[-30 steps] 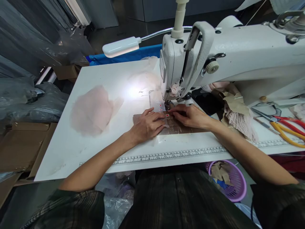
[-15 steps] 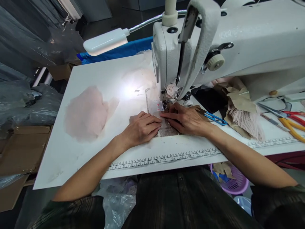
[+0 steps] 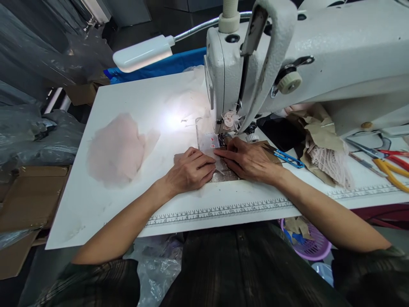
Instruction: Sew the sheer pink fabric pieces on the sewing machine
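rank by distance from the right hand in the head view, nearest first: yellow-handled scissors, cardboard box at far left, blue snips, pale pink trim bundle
From the right hand:
1. Blue snips: just to its right.
2. Pale pink trim bundle: farther right.
3. Yellow-handled scissors: near the right edge.
4. Cardboard box: far left, beyond the table.

The left hand (image 3: pixel 191 170) and right hand (image 3: pixel 251 160) hide some of the shiny brown patch (image 3: pixel 223 176) under them. Right of the right hand, the view cuts off the sewing machine (image 3: pixel 345 55) and yellow scissors handle (image 3: pixel 381 165) (the red marks (image 3: pixel 212 146) ahead of both hands are too tiny to read).
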A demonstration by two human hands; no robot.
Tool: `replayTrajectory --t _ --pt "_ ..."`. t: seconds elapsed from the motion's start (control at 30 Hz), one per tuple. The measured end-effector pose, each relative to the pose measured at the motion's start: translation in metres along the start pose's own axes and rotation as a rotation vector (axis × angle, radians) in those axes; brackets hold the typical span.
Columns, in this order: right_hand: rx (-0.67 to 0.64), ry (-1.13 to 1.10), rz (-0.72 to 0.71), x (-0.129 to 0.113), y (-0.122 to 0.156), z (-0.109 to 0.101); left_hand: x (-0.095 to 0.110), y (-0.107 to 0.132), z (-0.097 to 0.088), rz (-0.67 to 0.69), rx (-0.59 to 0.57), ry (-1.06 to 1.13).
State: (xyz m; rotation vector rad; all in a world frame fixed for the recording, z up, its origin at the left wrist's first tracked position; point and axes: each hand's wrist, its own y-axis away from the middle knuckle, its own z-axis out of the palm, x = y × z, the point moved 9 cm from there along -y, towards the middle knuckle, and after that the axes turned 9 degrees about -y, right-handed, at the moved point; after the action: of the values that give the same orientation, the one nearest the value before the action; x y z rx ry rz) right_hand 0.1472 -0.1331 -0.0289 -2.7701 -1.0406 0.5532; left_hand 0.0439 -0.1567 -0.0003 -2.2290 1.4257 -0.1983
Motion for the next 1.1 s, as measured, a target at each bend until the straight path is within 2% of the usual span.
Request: replayTrajectory --t 0.13,0.6,0.8,0.97,1.03,1.1 --pt "0.039 -0.065 -0.007 0.001 0.003 -0.002 0.001 0.0 -0.001 0.006 -0.02 -0.01" --pt "0.037 -0.145 0.022 0.003 0.008 -0.005 0.005 0.0 -0.002 0.043 -0.005 -0.05" --pt "0.003 -0.262 -0.105 -0.008 0.011 -0.01 0.003 0.0 0.001 0.013 -0.033 -0.055" --pt "-0.017 -0.217 -0.091 -0.01 0.011 -0.009 0.001 -0.002 -0.002 0.018 -0.082 0.038" --pt "-0.02 -0.21 -0.093 -0.011 0.011 -0.009 -0.002 -0.004 -0.008 0.001 -0.051 0.094" --pt "-0.017 -0.204 -0.097 -0.013 0.011 -0.01 -0.013 -0.004 -0.013 -0.096 0.022 0.082"
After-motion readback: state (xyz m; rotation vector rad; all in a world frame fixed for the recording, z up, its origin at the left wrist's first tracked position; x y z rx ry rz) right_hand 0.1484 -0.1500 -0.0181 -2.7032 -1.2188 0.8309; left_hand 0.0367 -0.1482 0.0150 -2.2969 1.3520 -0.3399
